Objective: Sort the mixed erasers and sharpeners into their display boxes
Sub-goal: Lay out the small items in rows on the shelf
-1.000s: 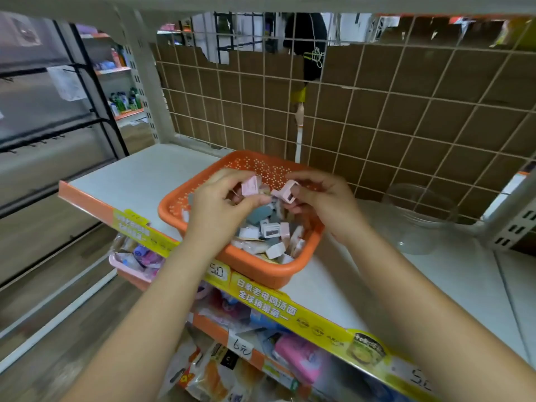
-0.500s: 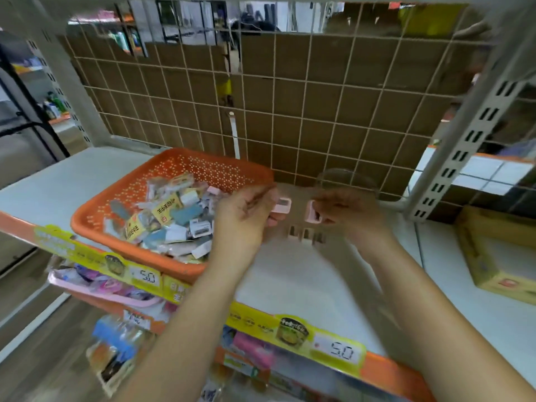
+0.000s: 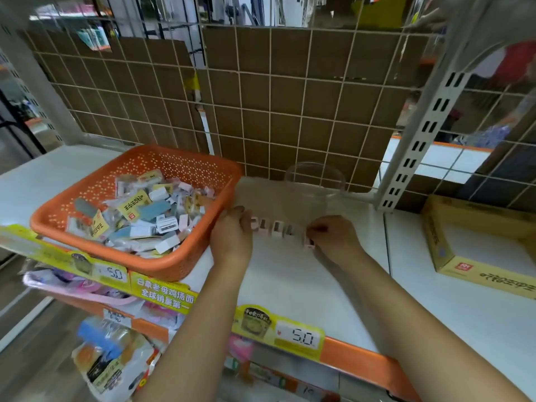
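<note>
On the white shelf (image 3: 290, 285), just right of the orange basket (image 3: 174, 265), a short row of pink sharpeners (image 3: 275, 228) is lying between the two hands. The left hand (image 3: 230, 240) is curling its fingers against the row's near-basket end, while the right hand (image 3: 333, 237) is pinching a pink sharpener (image 3: 309, 242) at the far end. The basket is holding the mixed erasers and sharpeners (image 3: 139, 216), with a clear tub (image 3: 314, 181) standing behind the row and a yellow display box (image 3: 475, 250) sitting farther right of the basket.
</note>
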Demonstrator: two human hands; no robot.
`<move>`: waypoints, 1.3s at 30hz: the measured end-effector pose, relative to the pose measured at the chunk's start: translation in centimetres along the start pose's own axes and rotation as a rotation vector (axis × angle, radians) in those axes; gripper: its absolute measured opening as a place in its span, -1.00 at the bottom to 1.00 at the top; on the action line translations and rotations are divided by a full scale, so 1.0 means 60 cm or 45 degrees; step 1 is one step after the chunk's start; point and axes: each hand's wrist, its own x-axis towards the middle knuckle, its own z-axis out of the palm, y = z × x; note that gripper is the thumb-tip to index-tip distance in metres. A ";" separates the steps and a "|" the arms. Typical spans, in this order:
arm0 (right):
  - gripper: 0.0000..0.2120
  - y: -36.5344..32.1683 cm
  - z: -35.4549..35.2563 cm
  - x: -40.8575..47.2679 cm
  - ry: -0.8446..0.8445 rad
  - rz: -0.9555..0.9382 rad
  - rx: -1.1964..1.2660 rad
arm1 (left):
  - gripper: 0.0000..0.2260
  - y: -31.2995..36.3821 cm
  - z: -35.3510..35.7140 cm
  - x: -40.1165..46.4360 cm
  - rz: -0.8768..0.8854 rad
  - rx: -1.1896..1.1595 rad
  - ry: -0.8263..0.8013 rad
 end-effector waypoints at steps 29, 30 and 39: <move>-0.84 -0.004 -0.005 -0.022 -0.076 -0.143 -0.357 | -0.79 0.015 -0.041 0.008 0.227 0.458 -0.481; -0.79 -0.009 -0.012 -0.026 -0.070 -0.164 -0.382 | -0.78 0.019 -0.045 0.005 0.255 0.490 -0.466; -0.69 -0.095 -0.051 -0.045 0.105 -0.447 -0.342 | -0.65 0.105 -0.121 0.007 0.464 0.545 -0.203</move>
